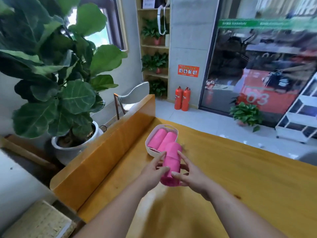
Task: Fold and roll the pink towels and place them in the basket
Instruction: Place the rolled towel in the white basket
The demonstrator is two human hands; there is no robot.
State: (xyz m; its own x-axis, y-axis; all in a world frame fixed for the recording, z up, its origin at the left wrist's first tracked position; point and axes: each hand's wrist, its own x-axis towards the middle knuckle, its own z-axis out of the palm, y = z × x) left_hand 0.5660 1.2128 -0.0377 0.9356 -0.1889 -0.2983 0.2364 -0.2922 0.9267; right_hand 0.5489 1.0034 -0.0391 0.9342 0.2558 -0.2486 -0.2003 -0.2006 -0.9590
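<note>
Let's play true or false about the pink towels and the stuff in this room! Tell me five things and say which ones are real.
1. The left hand and the right hand hold one rolled pink towel between them. True.
2. The white basket has nothing in it. False: two rolled pink towels lie in it side by side.
3. The basket stands on a yellow wooden table. True.
4. The big leafy plant grows in a black pot. False: it grows in a white pot.
5. Two red fire extinguishers stand on the floor by the wall. True.
</note>
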